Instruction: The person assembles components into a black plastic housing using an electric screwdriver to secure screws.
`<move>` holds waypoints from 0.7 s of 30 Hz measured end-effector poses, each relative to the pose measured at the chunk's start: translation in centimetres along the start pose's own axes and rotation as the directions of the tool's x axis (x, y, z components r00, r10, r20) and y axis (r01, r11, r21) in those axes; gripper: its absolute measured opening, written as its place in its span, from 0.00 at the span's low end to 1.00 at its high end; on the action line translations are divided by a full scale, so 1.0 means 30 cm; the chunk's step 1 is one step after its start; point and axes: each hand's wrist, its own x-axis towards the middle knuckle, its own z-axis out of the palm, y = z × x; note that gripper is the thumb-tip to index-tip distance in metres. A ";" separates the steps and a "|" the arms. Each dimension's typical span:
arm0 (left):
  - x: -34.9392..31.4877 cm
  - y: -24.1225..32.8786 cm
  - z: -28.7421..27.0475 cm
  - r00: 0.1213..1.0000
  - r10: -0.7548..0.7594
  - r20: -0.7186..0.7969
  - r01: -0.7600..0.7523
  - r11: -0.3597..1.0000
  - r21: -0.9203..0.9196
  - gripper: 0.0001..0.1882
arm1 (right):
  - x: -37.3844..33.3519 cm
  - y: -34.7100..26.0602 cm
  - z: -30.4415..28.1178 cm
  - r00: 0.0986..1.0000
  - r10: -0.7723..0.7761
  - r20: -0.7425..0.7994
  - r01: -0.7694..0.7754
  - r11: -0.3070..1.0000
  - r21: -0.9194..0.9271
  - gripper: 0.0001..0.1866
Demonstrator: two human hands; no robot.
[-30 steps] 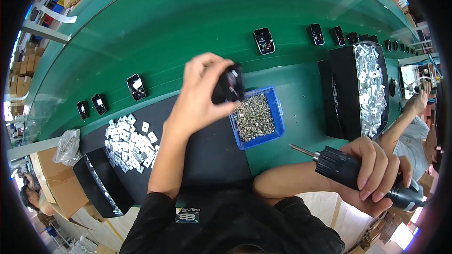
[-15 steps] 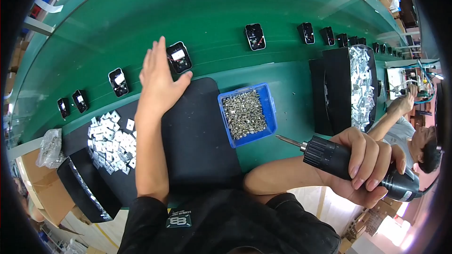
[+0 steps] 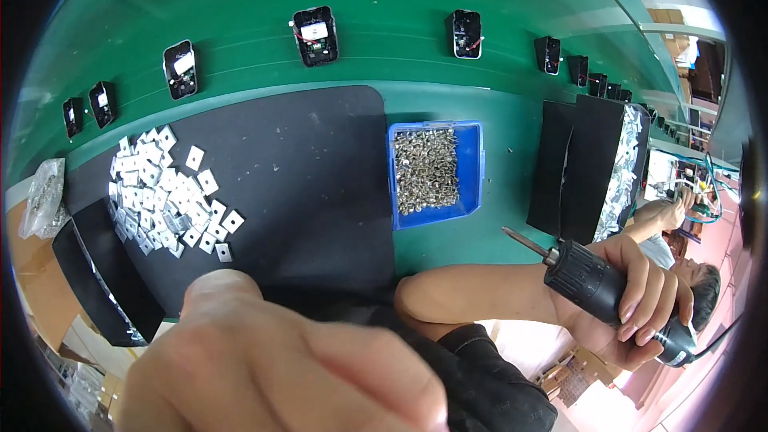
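Observation:
In my right hand [image 3: 632, 304] is a black electric screwdriver [image 3: 588, 278], its bit pointing up and left toward a blue bin [image 3: 472, 200] of small metal screws [image 3: 424, 172]. My fingers wrap round its body. My left hand [image 3: 280, 360] is raised close to the camera, large and partly blurred, with its back showing and its fingertips out of sight. On the black mat [image 3: 320, 168] beyond it lies a loose pile of square metal plates [image 3: 164, 188], each with a hole. A black device housing [image 3: 316, 36] with a white part inside stands on the green belt ahead.
More open black housings [image 3: 181, 70] line the green belt [image 3: 392, 52] to both sides. At the right, a black box [image 3: 588, 164] holds many metal pieces. A clear plastic bag [image 3: 44, 200] and another black box [image 3: 108, 280] are at the left. A co-worker [image 3: 672, 224] sits at the far right.
My left hand has left the housing on the belt and come back up close to the camera. My right hand, still holding the screwdriver, sits slightly farther right and lower in view.

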 end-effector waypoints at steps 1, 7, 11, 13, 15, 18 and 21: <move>0.001 -0.005 -0.003 1.000 0.000 0.010 0.000 1.000 -0.020 0.06 | 0.000 0.000 0.002 1.000 -0.001 0.006 0.001 1.000 -0.009 0.17; 0.062 -0.055 -0.021 0.998 0.001 0.066 0.006 0.993 -0.114 0.06 | -0.003 -0.006 0.019 1.000 -0.008 0.015 0.008 1.000 -0.006 0.17; 0.083 -0.059 -0.047 0.997 0.010 0.080 0.002 0.990 -0.142 0.05 | -0.002 -0.002 0.021 1.000 0.000 0.028 0.000 1.000 -0.007 0.17; 0.091 -0.062 -0.060 0.996 0.010 0.089 0.004 0.987 -0.158 0.05 | -0.002 -0.002 0.020 1.000 -0.002 0.026 0.002 1.000 0.001 0.17; 0.098 -0.066 -0.070 0.995 0.008 0.098 0.010 0.985 -0.175 0.05 | -0.001 -0.001 0.019 0.999 0.000 0.039 0.000 1.000 -0.010 0.17; 0.089 -0.057 -0.100 0.994 0.002 0.112 0.021 0.979 -0.203 0.05 | -0.002 -0.011 0.010 0.998 -0.048 0.029 0.049 0.999 -0.020 0.17; 0.087 -0.046 -0.081 0.994 0.000 0.110 0.023 0.979 -0.203 0.05 | 0.007 -0.023 0.011 1.000 -0.027 0.009 0.026 0.998 0.060 0.18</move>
